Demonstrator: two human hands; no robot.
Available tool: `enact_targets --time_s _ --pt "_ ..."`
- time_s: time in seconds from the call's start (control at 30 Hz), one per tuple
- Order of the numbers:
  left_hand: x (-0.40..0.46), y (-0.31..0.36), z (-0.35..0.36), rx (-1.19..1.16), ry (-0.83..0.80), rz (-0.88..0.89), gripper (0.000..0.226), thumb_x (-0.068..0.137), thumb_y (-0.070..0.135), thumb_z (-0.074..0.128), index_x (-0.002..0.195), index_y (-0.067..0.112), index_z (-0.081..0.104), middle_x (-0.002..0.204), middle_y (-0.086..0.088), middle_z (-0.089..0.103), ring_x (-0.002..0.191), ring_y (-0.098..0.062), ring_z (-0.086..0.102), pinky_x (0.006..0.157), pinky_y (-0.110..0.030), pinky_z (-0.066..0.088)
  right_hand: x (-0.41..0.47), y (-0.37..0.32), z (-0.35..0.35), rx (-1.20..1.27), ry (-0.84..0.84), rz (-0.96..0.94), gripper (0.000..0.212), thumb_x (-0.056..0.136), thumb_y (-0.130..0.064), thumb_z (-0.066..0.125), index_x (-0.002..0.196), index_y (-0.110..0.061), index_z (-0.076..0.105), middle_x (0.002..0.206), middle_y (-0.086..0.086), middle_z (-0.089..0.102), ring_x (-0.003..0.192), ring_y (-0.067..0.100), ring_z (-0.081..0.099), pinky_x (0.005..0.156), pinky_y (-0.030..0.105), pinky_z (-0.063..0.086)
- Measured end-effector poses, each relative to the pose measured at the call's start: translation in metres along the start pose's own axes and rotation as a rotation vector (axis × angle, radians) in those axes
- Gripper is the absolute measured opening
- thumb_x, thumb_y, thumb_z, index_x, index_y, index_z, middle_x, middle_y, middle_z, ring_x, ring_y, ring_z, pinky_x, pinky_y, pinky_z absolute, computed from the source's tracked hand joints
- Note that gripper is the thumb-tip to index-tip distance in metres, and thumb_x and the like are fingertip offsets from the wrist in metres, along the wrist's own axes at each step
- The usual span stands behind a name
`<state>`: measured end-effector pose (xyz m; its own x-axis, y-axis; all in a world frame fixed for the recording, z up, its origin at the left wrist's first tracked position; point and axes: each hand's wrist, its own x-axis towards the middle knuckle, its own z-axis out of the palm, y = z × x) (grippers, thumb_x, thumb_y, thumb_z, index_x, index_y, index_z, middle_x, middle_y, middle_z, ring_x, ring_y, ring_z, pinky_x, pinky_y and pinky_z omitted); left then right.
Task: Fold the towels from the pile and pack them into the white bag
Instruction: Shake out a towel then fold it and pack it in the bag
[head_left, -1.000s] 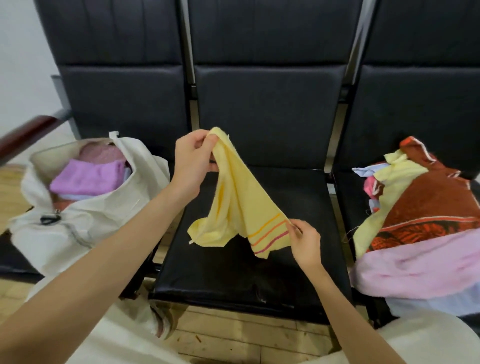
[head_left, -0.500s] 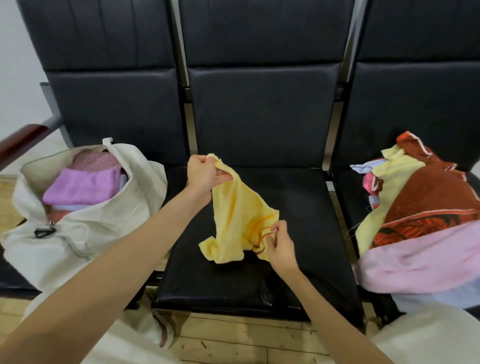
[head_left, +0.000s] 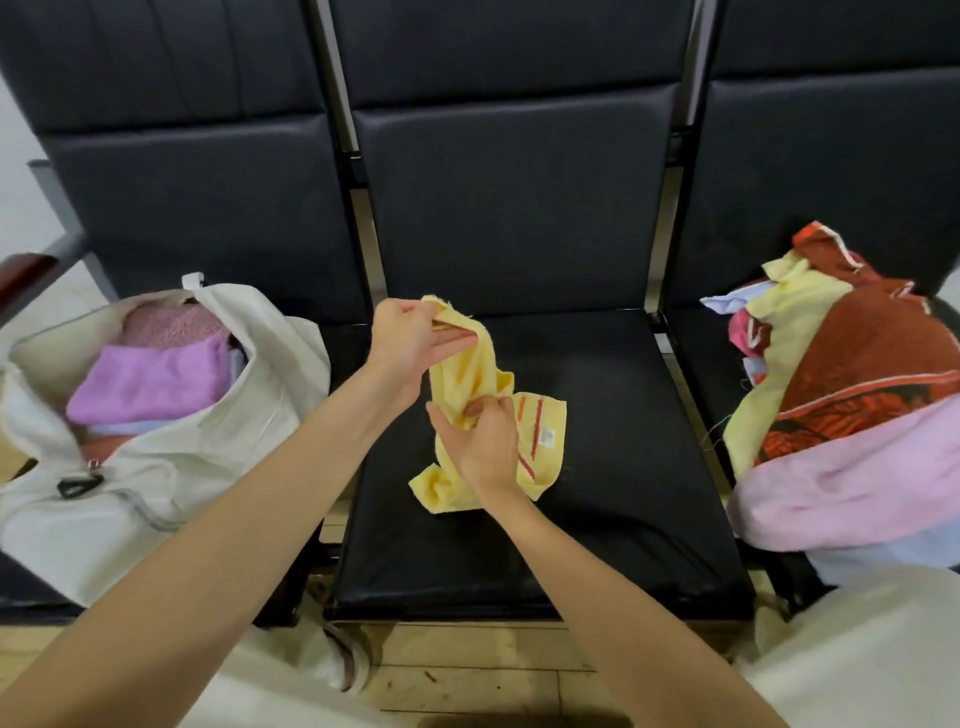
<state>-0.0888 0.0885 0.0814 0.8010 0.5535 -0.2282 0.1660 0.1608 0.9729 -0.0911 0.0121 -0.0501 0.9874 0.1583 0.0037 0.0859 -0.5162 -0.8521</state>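
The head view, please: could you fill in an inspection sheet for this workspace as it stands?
Surface: black middle seat, towel's lower end resting on it.
Job's things: yellow towel, crumpled, not yet folded; white bag open on the left seat, with a purple folded towel on top inside; towel pile on the right seat.
Clutter: nothing seen.
Hands: left hand pinches the yellow towel's top edge; right hand grips its middle.
Cables: nothing seen.
Surroundings: black seat backs, wooden floor, armrest at far left.
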Motion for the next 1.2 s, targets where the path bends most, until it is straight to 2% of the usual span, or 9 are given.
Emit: enact_targets --time_s 0.13,0.27,0.4,0.5,0.6,0.73,0.9,1.03,1.2 --pt "-0.004 0.001 -0.004 -0.025 -0.012 0.001 0.021 0.099 0.005 0.044 0.116 -0.004 0.053 0.103 -0.021 0.064 0.083 -0.026 0.072 0.07 -0.034 0.061 0.008 -0.011 0.005 0.056 0.042 -0.029 0.033 0.086 -0.049 0.061 0.072 -0.02 0.052 0.074 -0.006 0.052 0.075 0.005 0.047 0.059 0.015 0.031" --pt "-0.001 0.004 -0.009 -0.076 0.009 -0.001 0.023 0.099 0.006 0.046 0.119 -0.004 0.05 0.107 -0.022 0.063 0.083 -0.027 0.072 0.072 -0.035 0.061 0.013 -0.009 0.004 -0.005 0.01 -0.03 0.028 0.093 -0.033 0.053 0.069 -0.017 0.048 0.08 0.006 0.055 0.064 0.006 0.044 0.056 0.016 0.028" --pt "0.002 0.011 -0.02 -0.149 0.083 0.05 0.021 0.099 0.006 0.046 0.116 -0.004 0.051 0.105 -0.022 0.063 0.082 -0.026 0.072 0.071 -0.035 0.06 0.012 -0.004 -0.022 -0.019 0.011 -0.055 0.033 0.089 -0.019 0.053 0.059 -0.02 0.04 0.074 0.002 0.049 0.059 0.007 0.043 0.055 0.015 0.031" --pt "0.002 0.015 -0.03 -0.202 0.15 0.091 0.014 0.099 0.006 0.046 0.11 0.0 0.052 0.102 -0.018 0.063 0.084 -0.025 0.071 0.072 -0.034 0.06 0.02 0.004 -0.054 -0.067 0.038 -0.093 0.03 0.082 -0.015 0.059 0.055 -0.013 0.047 0.066 -0.001 0.046 0.054 0.008 0.043 0.052 0.014 0.031" --pt "0.002 0.01 -0.044 -0.215 0.224 0.103 0.011 0.099 0.006 0.046 0.1 0.001 0.055 0.094 -0.015 0.064 0.083 -0.023 0.071 0.074 -0.033 0.06 0.033 0.019 -0.087 -0.209 -0.076 -0.162 0.022 0.079 -0.018 0.062 0.059 -0.009 0.06 0.068 0.003 0.053 0.061 0.01 0.048 0.059 0.02 0.035" --pt "0.0 -0.042 -0.074 -0.148 0.296 -0.01 0.016 0.099 0.005 0.045 0.115 0.002 0.047 0.11 -0.018 0.06 0.09 -0.022 0.069 0.077 -0.031 0.059 0.029 0.054 -0.114 -0.465 -0.231 -0.199 0.015 0.081 -0.019 0.063 0.07 -0.008 0.064 0.08 0.002 0.052 0.067 0.016 0.053 0.055 0.027 0.038" --pt "-0.001 -0.105 -0.107 -0.091 0.433 -0.174 0.029 0.099 0.005 0.042 0.125 -0.008 0.044 0.116 -0.028 0.058 0.082 -0.027 0.067 0.053 -0.023 0.057 0.018 0.079 -0.127 -0.665 -0.305 -0.22 0.016 0.085 -0.019 0.06 0.088 -0.009 0.072 0.094 0.006 0.055 0.078 0.023 0.058 0.06 0.029 0.042" --pt "0.0 -0.122 -0.126 0.218 0.397 -0.185 0.017 0.096 0.003 0.049 0.113 0.002 0.047 0.105 -0.027 0.061 0.066 -0.024 0.065 0.049 -0.023 0.057 0.023 0.085 -0.132 -0.64 -0.276 -0.263 0.02 0.092 -0.021 0.058 0.102 -0.012 0.072 0.097 0.005 0.055 0.078 0.019 0.055 0.062 0.027 0.039" --pt "-0.008 -0.121 -0.135 1.089 0.016 0.017 0.008 0.088 0.005 0.062 0.084 0.002 0.067 0.07 -0.017 0.067 0.058 -0.024 0.063 0.051 -0.028 0.054 0.028 0.086 -0.137 -0.471 -0.256 -0.317 0.022 0.094 -0.022 0.057 0.108 -0.015 0.072 0.091 0.0 0.054 0.081 0.015 0.056 0.071 0.024 0.041"
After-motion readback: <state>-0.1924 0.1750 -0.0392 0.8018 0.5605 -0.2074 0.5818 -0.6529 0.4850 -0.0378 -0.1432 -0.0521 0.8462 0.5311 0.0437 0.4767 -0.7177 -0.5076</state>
